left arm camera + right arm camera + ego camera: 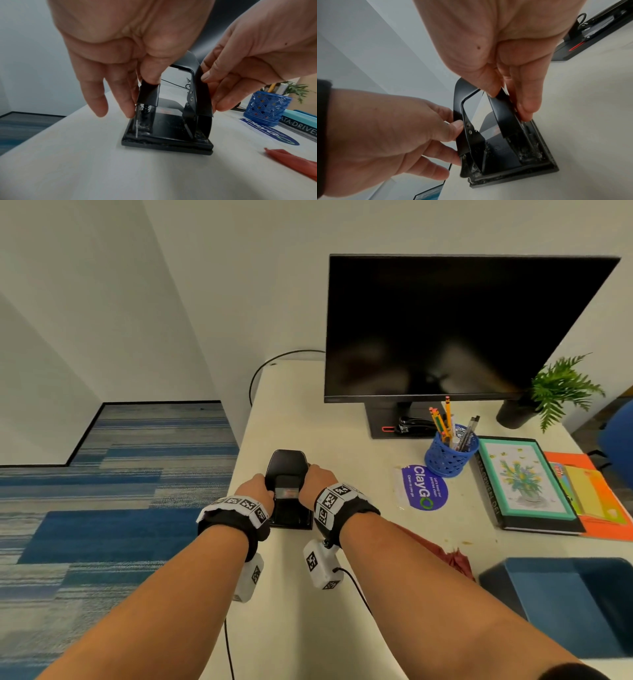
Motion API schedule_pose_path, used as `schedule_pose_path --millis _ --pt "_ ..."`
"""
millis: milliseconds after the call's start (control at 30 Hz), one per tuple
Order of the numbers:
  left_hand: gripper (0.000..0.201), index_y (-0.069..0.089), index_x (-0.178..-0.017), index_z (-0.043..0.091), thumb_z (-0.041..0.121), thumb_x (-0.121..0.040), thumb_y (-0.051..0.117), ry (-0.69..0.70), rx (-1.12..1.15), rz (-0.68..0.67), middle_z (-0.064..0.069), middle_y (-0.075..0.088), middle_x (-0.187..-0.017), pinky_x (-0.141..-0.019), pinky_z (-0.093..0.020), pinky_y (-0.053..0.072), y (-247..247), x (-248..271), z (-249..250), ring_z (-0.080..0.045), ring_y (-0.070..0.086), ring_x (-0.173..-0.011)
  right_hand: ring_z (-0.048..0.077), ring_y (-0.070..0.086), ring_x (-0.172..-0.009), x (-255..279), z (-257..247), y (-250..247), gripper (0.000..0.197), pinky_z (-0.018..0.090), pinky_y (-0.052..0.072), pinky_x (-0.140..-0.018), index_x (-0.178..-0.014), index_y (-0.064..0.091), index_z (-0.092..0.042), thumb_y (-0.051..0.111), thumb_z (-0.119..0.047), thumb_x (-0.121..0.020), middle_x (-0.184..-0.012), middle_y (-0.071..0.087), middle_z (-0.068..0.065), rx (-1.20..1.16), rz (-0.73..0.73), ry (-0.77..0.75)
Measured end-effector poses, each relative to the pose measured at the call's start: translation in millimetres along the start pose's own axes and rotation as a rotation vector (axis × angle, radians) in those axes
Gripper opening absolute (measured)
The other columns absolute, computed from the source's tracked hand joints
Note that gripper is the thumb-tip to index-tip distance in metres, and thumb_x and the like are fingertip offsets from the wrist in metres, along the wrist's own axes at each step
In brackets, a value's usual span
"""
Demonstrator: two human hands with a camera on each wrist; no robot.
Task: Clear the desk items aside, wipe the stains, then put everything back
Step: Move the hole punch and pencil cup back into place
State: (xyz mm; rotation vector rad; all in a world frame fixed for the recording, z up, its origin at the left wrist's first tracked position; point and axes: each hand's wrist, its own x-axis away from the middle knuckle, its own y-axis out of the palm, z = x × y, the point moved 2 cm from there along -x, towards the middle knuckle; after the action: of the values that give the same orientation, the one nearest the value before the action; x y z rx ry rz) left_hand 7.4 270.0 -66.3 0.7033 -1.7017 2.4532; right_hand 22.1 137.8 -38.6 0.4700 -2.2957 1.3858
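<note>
Head view: the left hand [255,486] and right hand [317,481] are pinching opposite sides of the black hole punch [287,491], whose base is sitting flat on the white desk [342,628] at centre frame. Right of it, a blue sticker [423,487], blue pen cup [448,451] and book [524,484] are lying below the dark monitor [462,326]; a red cloth [445,556] is peeking out under the right forearm.

- White table [342,628], brown stains near the front.
- Black hole punch [287,470] by the left edge.
- Monitor stand [383,419], potted plant [558,388] along the back.
- Blue pen cup [448,455], round sticker [421,487], book [524,484], orange folder [596,508], red cloth [445,553].
</note>
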Motion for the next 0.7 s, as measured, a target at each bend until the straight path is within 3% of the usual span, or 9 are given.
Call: schedule_pose_path --millis 200,333,533,700 --pt "0.022 0.047 -0.111 0.005 0.020 -0.096 0.047 -0.041 0.050 0.021 -0.017 0.060 -0.110 -0.072 -0.033 0.040 -6 -9 -22 -0.033 0.057 -0.094 0.031 0.055 -0.119 -8 -17 10 0.048 0.032 0.047 -0.090 -0.135 0.039 -0.002 0.057 -0.015 -0.092 -0.131 0.054 0.017 -0.022 0.003 -0.026" --pt "0.023 0.047 -0.114 0.003 0.019 -0.097 0.047 -0.053 0.085 0.037 -0.018 0.060 -0.111 -0.072 -0.033 0.038 -10 -18 -27 -0.035 0.058 -0.101 0.031 0.056 -0.118 -14 -27 12 0.053 0.033 0.047 -0.090 -0.140 0.035 -0.003 0.056 -0.013 -0.092 -0.131 0.054 0.017 -0.028 0.012 -0.027" --pt "0.030 0.044 -0.124 0.005 0.016 -0.097 0.046 -0.054 0.145 0.033 -0.020 0.060 -0.115 -0.074 -0.033 0.040 -11 -30 -30 -0.037 0.058 -0.105 0.032 0.059 -0.111 -27 -30 18 0.045 0.031 0.048 -0.084 -0.133 0.041 -0.007 0.054 -0.010 -0.090 -0.124 0.058 0.016 -0.091 0.044 -0.066" --pt "0.046 0.038 -0.128 0.011 0.013 -0.087 0.059 -0.013 0.137 -0.024 -0.016 0.062 -0.113 -0.077 -0.034 0.046 -7 -36 -32 -0.034 0.061 -0.101 0.032 0.060 -0.106 -37 -17 28 0.035 0.030 0.045 -0.075 -0.124 0.046 -0.006 0.053 -0.018 -0.092 -0.119 0.060 0.016 -0.030 0.029 -0.024"
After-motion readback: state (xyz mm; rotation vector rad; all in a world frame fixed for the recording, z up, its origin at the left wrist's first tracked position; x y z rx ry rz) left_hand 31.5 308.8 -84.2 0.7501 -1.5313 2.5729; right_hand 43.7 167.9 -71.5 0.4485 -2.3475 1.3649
